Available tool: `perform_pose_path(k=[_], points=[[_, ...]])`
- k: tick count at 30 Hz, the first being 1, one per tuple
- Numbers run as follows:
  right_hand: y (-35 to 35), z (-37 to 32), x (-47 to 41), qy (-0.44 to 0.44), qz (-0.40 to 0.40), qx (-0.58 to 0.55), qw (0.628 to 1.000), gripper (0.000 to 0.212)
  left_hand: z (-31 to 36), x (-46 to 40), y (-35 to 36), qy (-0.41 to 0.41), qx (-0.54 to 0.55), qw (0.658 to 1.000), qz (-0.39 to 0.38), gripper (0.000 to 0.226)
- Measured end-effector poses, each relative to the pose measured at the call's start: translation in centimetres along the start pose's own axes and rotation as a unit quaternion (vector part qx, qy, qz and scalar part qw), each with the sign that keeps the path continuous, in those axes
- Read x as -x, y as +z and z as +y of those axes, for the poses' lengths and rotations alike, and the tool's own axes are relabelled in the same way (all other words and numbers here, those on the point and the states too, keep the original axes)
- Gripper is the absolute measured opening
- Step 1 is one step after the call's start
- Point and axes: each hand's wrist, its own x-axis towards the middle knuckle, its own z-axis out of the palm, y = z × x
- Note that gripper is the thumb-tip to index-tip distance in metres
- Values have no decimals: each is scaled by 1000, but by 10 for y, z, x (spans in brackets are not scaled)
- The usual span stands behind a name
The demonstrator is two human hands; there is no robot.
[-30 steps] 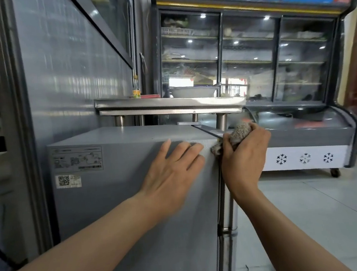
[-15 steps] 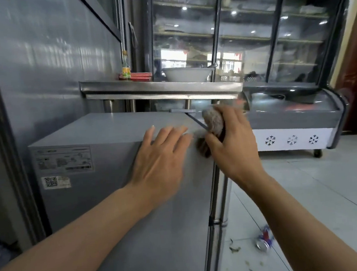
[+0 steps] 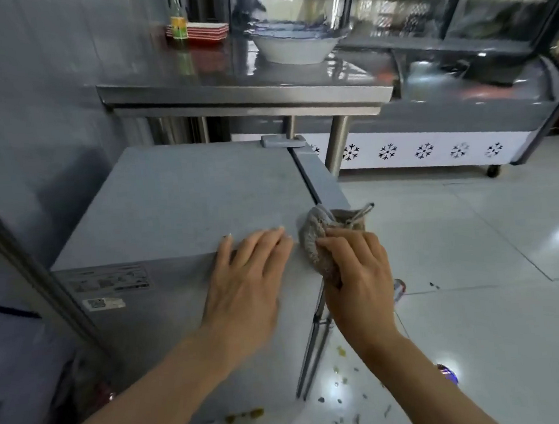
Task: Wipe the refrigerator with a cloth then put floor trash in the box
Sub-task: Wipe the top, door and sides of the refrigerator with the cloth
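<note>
A small grey refrigerator [image 3: 176,204] stands in front of me, its flat top in full view. My left hand [image 3: 247,282] lies flat with straight fingers over the top front edge. My right hand [image 3: 357,272] grips a bunched grey-brown cloth [image 3: 317,239] and holds it against the fridge's near right corner, at the door seam. Small bits of trash [image 3: 343,382] lie scattered on the white floor tiles below the fridge. A crushed can [image 3: 399,288] shows partly behind my right wrist. A second can [image 3: 447,373] lies beside my right forearm.
A steel table [image 3: 247,93] stands just behind the fridge with a white bowl [image 3: 294,46], red trays [image 3: 206,32] and a bottle [image 3: 177,21] on it. A glass display freezer [image 3: 464,104] lines the back. A tall grey cabinet wall [image 3: 25,98] is at the left.
The view has tilted down, showing the fridge top and the floor litter. My right hand has brought the cloth down to the corner of the fridge top; my left hand stays flat on the edge.
</note>
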Motion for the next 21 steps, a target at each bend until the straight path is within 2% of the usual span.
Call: perform_pose_path(k=[3,7,11,17,21], points=[[-19,-6,8,24,-80,27,996,24,2,-2,-14,-16,6,996,-92,85],[-59,-15,26,99,-232,16,967,51,-1,-9,-38,-23,28,984,-173,81],[-99,-22,10,201,-284,-47,936,70,-4,-17,-76,-20,41,975,-218,76],[-165,-44,-37,321,-397,-67,858,66,14,-30,-149,-28,80,963,-255,72],[-211,-46,-61,385,-405,-95,824,57,34,-39,-190,-18,92,956,-279,68]])
